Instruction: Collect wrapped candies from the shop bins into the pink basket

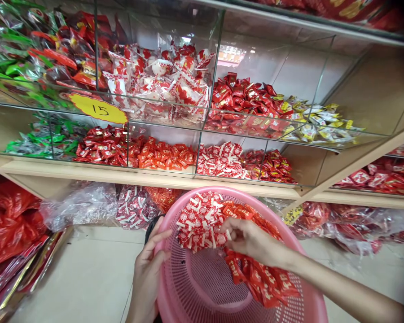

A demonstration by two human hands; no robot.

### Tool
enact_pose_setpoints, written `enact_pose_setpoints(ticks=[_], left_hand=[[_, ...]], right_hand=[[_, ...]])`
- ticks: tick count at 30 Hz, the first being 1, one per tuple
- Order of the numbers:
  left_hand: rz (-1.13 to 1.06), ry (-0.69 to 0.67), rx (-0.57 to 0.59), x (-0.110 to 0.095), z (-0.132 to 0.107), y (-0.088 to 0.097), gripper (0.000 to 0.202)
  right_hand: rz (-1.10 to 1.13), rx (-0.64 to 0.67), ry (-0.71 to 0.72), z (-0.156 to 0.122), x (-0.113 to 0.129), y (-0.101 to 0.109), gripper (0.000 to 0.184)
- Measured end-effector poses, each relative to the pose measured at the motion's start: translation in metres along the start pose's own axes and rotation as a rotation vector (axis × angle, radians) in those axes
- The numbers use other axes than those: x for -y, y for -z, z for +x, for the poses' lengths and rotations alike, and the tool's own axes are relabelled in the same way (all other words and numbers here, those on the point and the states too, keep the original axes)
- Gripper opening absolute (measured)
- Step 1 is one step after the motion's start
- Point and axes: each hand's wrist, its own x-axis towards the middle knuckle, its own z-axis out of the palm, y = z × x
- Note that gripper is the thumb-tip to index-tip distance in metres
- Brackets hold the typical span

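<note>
A pink plastic basket (218,294) with perforated walls fills the lower middle of the view, tilted towards me. My left hand (150,269) grips its left rim, thumb inside and fingers along the edge. Inside lie red-and-white wrapped candies (200,222) at the upper left and orange-red packets (265,273) along the right side. My right hand (251,240) reaches in from the right, its fingers pinched on a red-and-white wrapped candy (227,234) at the pile's edge. The fingertips partly cover that candy.
Shelf bins with clear fronts hold wrapped sweets; a yellow tag (98,109) reads 15. A wooden shelf edge (97,172) runs just behind the basket. Plastic bags of sweets (136,208) and a red bag (13,224) rest on the tiled floor (90,264).
</note>
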Motion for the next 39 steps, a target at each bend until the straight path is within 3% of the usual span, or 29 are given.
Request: enact_pose_setpoints(ticks=[6, 13, 22, 32, 39], left_hand=[[0.020, 0.011, 0.000, -0.001, 0.001, 0.000, 0.028], [-0.048, 0.039, 0.022, 0.004, 0.003, 0.003, 0.030], [-0.064, 0.066, 0.011, 0.000, 0.000, 0.002, 0.030], [-0.044, 0.066, 0.013, 0.002, 0.001, 0.002, 0.030], [-0.060, 0.068, 0.024, 0.000, -0.001, 0.002, 0.029]], right_hand=[[-0.133, -0.115, 0.047, 0.008, -0.012, 0.024, 0.018], [-0.294, -0.099, 0.115, 0.019, -0.008, 0.012, 0.019], [-0.304, -0.085, 0.140, 0.031, -0.014, 0.006, 0.022], [-0.499, -0.090, 0.280, 0.024, -0.012, -0.001, 0.018], [-0.528, -0.071, 0.287, 0.019, -0.013, 0.003, 0.013]])
